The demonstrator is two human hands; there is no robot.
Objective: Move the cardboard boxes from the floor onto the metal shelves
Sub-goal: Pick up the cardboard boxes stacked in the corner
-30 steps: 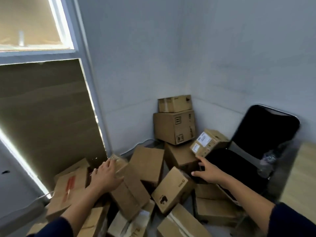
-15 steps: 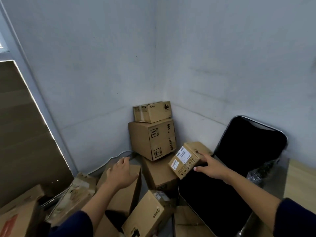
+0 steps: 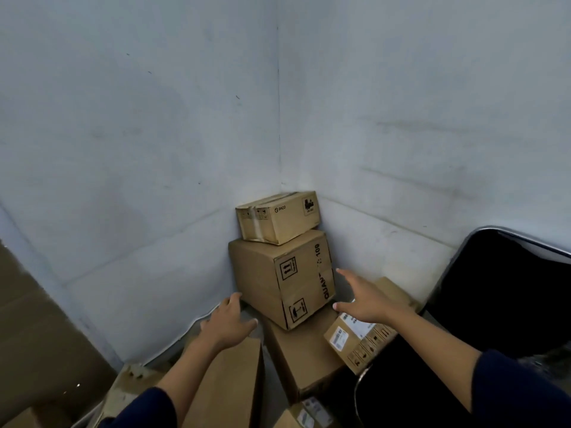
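7 cardboard boxes (image 3: 282, 281), 1 chair (image 3: 500, 291), 2 hands (image 3: 227, 324).

The room was dim, with soft, cool, even light and no glare. Beyond my right hand (image 3: 366, 299) the white wall corner (image 3: 279, 134) was brightest just above the small brown cardboard box (image 3: 278, 217). My fingertips blurred slightly. To my right the black chair (image 3: 500, 291) was featureless shadow. The wide lens bowed the edges.

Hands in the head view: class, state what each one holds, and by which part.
Nothing is held. The left hand and right hand are both open, reaching toward the large box in the corner.
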